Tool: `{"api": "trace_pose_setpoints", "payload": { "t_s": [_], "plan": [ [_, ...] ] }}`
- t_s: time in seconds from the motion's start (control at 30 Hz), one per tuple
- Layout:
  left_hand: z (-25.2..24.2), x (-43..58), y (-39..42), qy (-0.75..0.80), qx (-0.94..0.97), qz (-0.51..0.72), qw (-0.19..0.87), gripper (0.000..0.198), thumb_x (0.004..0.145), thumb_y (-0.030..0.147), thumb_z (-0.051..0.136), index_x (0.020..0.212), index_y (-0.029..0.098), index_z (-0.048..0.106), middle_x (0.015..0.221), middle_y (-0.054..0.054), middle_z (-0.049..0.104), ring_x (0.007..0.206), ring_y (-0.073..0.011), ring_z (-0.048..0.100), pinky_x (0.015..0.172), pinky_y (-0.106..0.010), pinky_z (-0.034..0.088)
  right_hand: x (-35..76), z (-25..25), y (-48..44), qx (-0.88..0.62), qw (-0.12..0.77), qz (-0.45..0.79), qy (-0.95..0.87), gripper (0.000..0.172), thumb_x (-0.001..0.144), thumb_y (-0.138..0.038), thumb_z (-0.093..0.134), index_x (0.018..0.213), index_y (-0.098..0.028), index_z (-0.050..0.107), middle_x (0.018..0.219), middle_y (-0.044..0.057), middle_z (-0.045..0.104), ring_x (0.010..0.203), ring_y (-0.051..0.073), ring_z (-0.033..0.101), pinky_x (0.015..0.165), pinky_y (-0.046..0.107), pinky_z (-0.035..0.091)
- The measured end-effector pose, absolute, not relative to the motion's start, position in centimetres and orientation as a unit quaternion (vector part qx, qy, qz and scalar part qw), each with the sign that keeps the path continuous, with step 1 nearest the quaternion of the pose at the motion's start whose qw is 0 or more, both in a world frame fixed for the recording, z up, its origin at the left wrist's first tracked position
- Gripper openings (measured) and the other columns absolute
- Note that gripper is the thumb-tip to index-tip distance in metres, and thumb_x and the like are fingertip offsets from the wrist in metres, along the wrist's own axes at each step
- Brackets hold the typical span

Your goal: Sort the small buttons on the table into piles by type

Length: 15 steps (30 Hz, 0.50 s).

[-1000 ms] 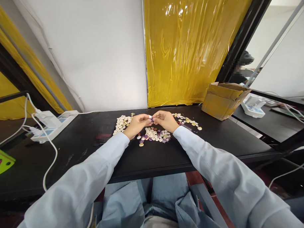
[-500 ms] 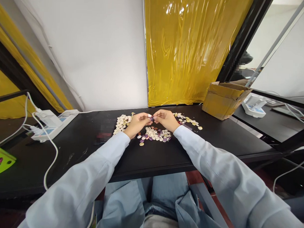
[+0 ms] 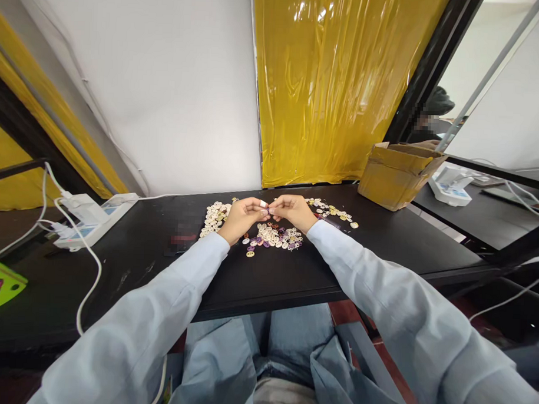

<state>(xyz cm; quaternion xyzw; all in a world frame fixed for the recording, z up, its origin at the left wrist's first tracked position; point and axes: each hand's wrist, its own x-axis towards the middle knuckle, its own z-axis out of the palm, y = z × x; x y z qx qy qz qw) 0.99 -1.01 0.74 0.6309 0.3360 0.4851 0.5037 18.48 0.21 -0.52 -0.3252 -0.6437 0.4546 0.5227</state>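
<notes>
My left hand (image 3: 243, 217) and my right hand (image 3: 294, 211) meet fingertip to fingertip above the black table (image 3: 266, 284). Both are pinched on one small dark purple piece (image 3: 267, 210), mostly covered by the fingers. White wrapping shows on a finger of my left hand. Just below the hands lies a pile of cream, white and purple oval pieces (image 3: 275, 237) with holes. More cream pieces (image 3: 215, 216) are heaped left of my left hand, and yellowish and white ones (image 3: 335, 212) are scattered beyond my right hand.
A cardboard box (image 3: 396, 177) stands at the table's back right. On the left are a white power strip (image 3: 96, 219) with cables and a green object (image 3: 4, 284). A wall and yellow sheeting (image 3: 321, 98) rise behind. Another person (image 3: 431, 116) is partly visible at the right.
My fingertips have closed nearer together, covering more of the purple piece. At the right, the other person's head shows more and a hand has appeared behind the box.
</notes>
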Motion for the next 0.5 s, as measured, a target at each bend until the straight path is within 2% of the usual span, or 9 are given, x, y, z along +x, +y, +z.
{"api": "trace_pose_setpoints", "payload": {
  "t_s": [0.17, 0.5],
  "plan": [
    [0.91, 1.03, -1.17, 0.34, 0.631, 0.497, 0.49, 0.035, 0.061, 0.03, 0.081, 0.087, 0.011, 0.065, 0.077, -0.004, 0.069, 0.072, -0.0158, 0.067, 0.08, -0.037, 0.056, 18.43, -0.58, 0.28, -0.304, 0.535, 0.481, -0.625, 0.031, 0.056, -0.035, 0.081, 0.074, -0.014, 0.067, 0.059, 0.0, 0.065, 0.054, 0.012, 0.06, 0.058, 0.028, 0.052],
    [1.26, 0.68, -0.73, 0.353, 0.662, 0.465, 0.47, 0.036, 0.064, 0.033, 0.079, 0.089, 0.012, 0.065, 0.08, -0.006, 0.07, 0.073, -0.0161, 0.067, 0.079, -0.035, 0.054, 18.53, -0.92, 0.88, -0.318, 0.518, 0.467, -0.642, 0.03, 0.06, -0.035, 0.079, 0.075, -0.013, 0.066, 0.061, 0.001, 0.066, 0.053, 0.011, 0.061, 0.058, 0.028, 0.053]
  ]
}}
